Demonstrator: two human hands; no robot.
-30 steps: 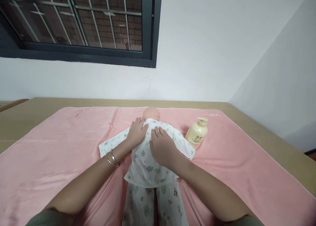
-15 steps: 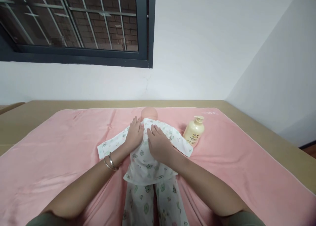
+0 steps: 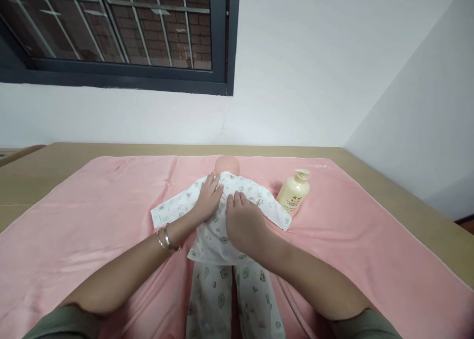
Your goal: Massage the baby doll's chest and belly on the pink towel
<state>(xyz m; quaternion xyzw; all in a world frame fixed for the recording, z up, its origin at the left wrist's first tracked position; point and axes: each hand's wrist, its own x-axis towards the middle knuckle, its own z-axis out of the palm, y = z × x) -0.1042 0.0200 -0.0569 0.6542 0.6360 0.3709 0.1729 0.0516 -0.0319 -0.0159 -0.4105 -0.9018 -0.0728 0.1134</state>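
Observation:
A baby doll point(image 3: 227, 164) lies on its length in front of me, its smooth head at the far end; I cannot tell which side faces up. It wears a white long-sleeved top point(image 3: 215, 247) with small green prints and matching trousers point(image 3: 213, 299). My left hand point(image 3: 209, 198) rests on the top near the doll's shoulder, fingers stretched out. Beside it, my right hand point(image 3: 246, 225) lies on the middle of the top, its fingers close together and slightly bent, holding nothing that shows. Both sleeves are spread outward.
A pale yellow pump bottle point(image 3: 294, 191) leans by the cuff on the right. Under everything is a pink blanket point(image 3: 344, 260) on a tan padded surface point(image 3: 402, 200). Behind stand a white wall point(image 3: 289, 82) and a dark-framed barred window point(image 3: 218, 42).
My right hand has slid a little down the top, toward me, and its fingers have bent more. My left hand stays near the shoulder. The camera view has shifted slightly.

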